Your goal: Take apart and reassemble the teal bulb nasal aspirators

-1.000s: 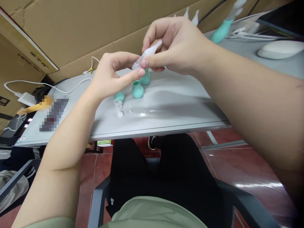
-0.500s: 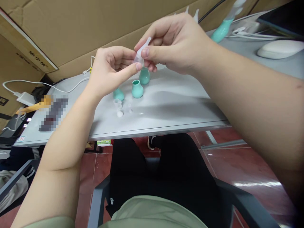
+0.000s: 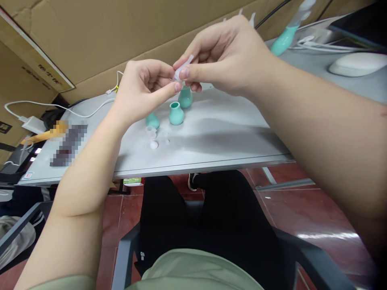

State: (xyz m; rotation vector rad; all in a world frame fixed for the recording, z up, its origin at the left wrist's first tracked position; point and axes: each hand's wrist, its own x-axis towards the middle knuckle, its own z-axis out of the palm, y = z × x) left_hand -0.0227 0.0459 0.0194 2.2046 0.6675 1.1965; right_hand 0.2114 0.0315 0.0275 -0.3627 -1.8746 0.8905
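Between my fingertips is a small translucent nozzle [image 3: 185, 67], tilted with its narrow end up to the right. My left hand [image 3: 148, 82] pinches its lower end with thumb and forefinger. My right hand [image 3: 222, 56] grips its upper part, the thumb lying across it. Below the hands, an open-necked teal bulb [image 3: 176, 114] stands on the grey table. Just behind it is another teal bulb [image 3: 185, 98], its top hidden by my fingers. A third teal bulb [image 3: 152, 121] is partly covered by my left hand. Clear small parts [image 3: 151, 131] and a white disc [image 3: 154, 145] lie in front.
At the back right stands a teal bulb with a clear top [image 3: 286, 38], near white cables and a white mouse [image 3: 356, 64]. A blurred dark object [image 3: 69, 146] and a white charger [image 3: 32, 125] are at the left. Cardboard [image 3: 99, 36] rises behind the table [image 3: 211, 155].
The nozzle has tipped further to the right and sits slightly lower between my fingers. Both hands keep their hold, and the whole view has shifted a little.
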